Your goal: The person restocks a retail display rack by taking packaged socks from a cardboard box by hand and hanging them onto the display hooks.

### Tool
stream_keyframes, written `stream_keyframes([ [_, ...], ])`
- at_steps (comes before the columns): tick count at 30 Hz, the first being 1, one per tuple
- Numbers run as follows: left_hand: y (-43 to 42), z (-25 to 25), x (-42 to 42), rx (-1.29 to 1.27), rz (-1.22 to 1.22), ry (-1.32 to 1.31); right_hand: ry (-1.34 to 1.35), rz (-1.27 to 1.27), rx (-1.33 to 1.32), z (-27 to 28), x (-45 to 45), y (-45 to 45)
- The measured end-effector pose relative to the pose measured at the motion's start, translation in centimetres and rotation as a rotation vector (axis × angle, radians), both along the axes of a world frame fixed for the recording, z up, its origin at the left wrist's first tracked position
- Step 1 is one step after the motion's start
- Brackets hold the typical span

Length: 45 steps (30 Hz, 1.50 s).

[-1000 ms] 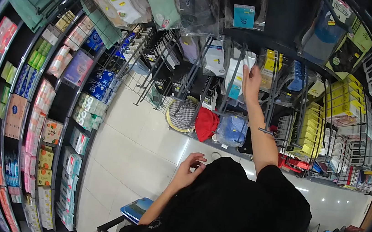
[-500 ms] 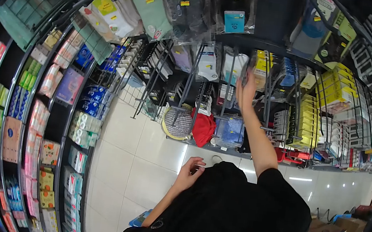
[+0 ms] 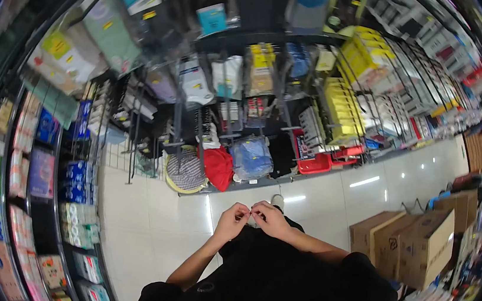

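**Red cloth hat (image 3: 217, 167) parked low on the rack, hands meeting just short of it**

So the hat sat near the bottom of a black display rack (image 3: 260, 4), between a checked hat with a yellow brim (image 3: 185, 172) and a blue fabric bundle in clear plastic (image 3: 252, 159). My guess is soft, bulky stuff went down there because it slumps, while flat things looked better hanging, like the white socks with a teal label (image 3: 225, 79) above, which showed their fronts.

Neither hand touched any of it. The left hand (image 3: 232, 221) and right hand (image 3: 270, 219) met in front of the body, fingers curled in and narrow at the tips. Looked to me like a pose for fiddling with something tiny, but I honestly couldn't tell whether anything was pinched there.

Off to the right, brown cardboard boxes (image 3: 403, 241) stood on the pale tiled floor (image 3: 154, 207), probably because they were too bulky for hooks. Yellow packs (image 3: 343, 107) lined up in a row, presumably so each one showed its edge.
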<state>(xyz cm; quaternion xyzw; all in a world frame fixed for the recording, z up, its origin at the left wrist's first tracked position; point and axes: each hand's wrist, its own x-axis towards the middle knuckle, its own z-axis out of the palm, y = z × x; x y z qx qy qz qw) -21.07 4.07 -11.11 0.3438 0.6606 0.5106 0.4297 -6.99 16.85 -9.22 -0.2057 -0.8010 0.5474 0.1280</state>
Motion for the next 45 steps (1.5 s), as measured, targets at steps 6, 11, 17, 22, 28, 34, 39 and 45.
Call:
stream_keyframes([
  [6, 4.4, 0.4, 4.2, -0.008, -0.202, 0.108, 0.033, -0.153, 0.139, 0.2, 5.7, 1.6],
  [11, 10.3, 1.4, 10.0, -0.012, -0.355, 0.233, 0.036, -0.266, 0.155, -0.4, 13.2, 4.9],
  [17, 19.9, 1.3, 22.5, -0.023, -0.568, 0.323, 0.0, -0.501, 0.255, -1.3, 26.8, 10.2],
  [22, 26.9, 4.6, 33.9, 0.052, -0.813, 0.414, -0.071, -0.684, 0.299, 1.4, 38.4, 12.9],
  [28, 32.7, 6.0, 43.7, 0.114, -1.002, 0.432, -0.069, -0.886, 0.286, 1.9, 47.6, 15.2],
  [34, 39.5, 8.0, 52.6, 0.237, -1.228, 0.4, -0.065, -1.206, 0.248, 2.5, 54.4, 17.2],
  [39, 49.5, 22.7, 61.1, 0.842, -1.258, 0.303, -0.04, -1.472, 0.221, 2.2, 60.9, 20.8],
  [45, 62.0, 36.0, 67.5, 1.888, -0.813, -0.106, -0.167, -1.512, 0.261, 2.8, 68.8, 29.2],
])
